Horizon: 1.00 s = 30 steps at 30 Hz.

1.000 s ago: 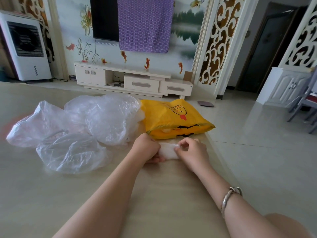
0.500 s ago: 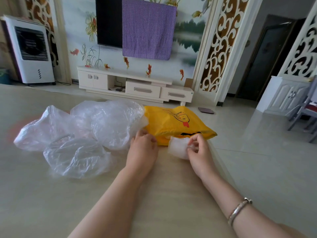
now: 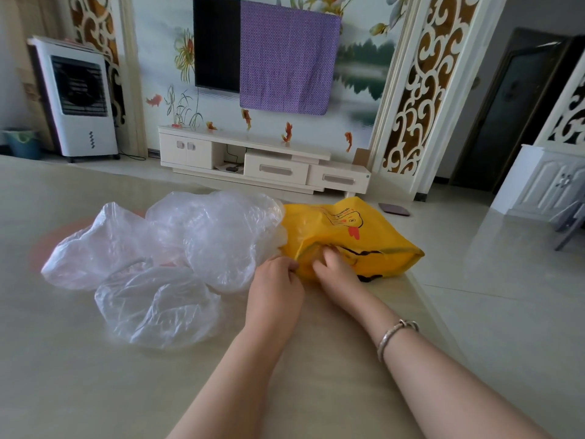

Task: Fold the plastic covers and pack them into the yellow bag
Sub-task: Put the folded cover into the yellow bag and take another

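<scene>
Head view of a beige worktop (image 3: 95, 391) with both forearms reaching forward. The yellow bag (image 3: 364, 242) lies on its side at the far right part of the worktop, its mouth turned toward the person and its printed bird face uppermost. The left hand (image 3: 275, 283) rests at the near left corner of the bag's mouth, fingers curled and pinching the yellow rim there. The right hand (image 3: 332, 267) is pushed into the mouth, its fingertips hidden inside the bag; whether they grip anything cannot be told, though the visible knuckles are bent. A pale shape shows faintly through the yellow film just beside those fingers, too indistinct to identify. A silver bracelet (image 3: 395, 335) circles the right wrist.

To the left of the bag lies a loose heap of clear plastic covers (image 3: 221, 239), crumpled and unfolded: one puffed cover touches the bag's left edge, another (image 3: 101, 248) spreads farther left, and a third (image 3: 155, 308) lies nearer the person, just beside the left hand. A reddish patch shows through the film at the left.

Beyond the worktop stand a white media cabinet (image 3: 262, 160), a wall-mounted screen (image 3: 217, 42) partly draped with a purple cloth (image 3: 288, 58), a white air cooler (image 3: 79, 99) at left, and a dark doorway (image 3: 512, 106) at right.
</scene>
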Tool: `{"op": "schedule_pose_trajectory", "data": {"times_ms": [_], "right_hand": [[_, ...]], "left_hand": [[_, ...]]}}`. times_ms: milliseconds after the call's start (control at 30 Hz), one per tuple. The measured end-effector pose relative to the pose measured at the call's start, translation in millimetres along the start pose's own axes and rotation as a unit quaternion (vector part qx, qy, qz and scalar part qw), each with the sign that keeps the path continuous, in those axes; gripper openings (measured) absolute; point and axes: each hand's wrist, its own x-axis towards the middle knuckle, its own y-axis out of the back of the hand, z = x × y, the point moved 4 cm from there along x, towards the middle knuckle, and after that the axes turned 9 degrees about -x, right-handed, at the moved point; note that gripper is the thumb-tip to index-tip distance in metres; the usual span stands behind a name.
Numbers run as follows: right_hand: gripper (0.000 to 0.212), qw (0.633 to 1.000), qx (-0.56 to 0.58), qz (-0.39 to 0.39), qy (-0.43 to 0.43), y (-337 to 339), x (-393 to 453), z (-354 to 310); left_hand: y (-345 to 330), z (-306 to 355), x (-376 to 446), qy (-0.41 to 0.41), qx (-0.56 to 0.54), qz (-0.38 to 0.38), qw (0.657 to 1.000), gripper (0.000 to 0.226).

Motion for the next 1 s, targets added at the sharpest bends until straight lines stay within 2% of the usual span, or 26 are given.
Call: {"op": "schedule_pose_trajectory", "data": {"times_ms": [133, 367, 467, 567, 633, 733, 800, 900, 1000], "right_hand": [[0.039, 0.994, -0.098, -0.042, -0.034, -6, 13, 0], [0.035, 0.994, -0.106, -0.023, 0.004, 3, -14, 6], [0.048, 0.996, -0.061, -0.030, 0.052, 9, -35, 12], [0.058, 0.997, -0.026, -0.057, 0.039, 14, -56, 19], [0.059, 0.998, -0.007, -0.051, 0.048, 16, -66, 19], [0.054, 0.998, 0.014, -0.030, 0.055, 20, -78, 16], [0.047, 0.998, 0.036, -0.020, 0.055, 22, -82, 13], [0.041, 0.997, 0.065, -0.005, 0.051, 28, -87, 9], [0.041, 0.994, 0.101, 0.024, 0.043, 35, -88, 8]], "left_hand": [[-1, -2, 1, 0.002, -0.002, -0.009, 1.000, 0.038], [2, 1, -3, 0.014, 0.009, -0.026, 1.000, 0.038], [11, 12, -8, -0.012, 0.014, -0.003, 1.000, 0.035], [25, 27, -13, -0.066, 0.087, 0.069, 0.992, 0.032], [32, 27, -12, -0.036, 0.148, 0.098, 0.983, 0.032], [37, 14, -9, 0.059, 0.175, 0.071, 0.980, 0.037], [37, 6, -8, 0.084, 0.184, 0.054, 0.978, 0.039], [37, 3, -7, 0.081, 0.175, 0.062, 0.979, 0.039], [38, 6, -7, 0.039, 0.126, 0.090, 0.987, 0.038]]}}
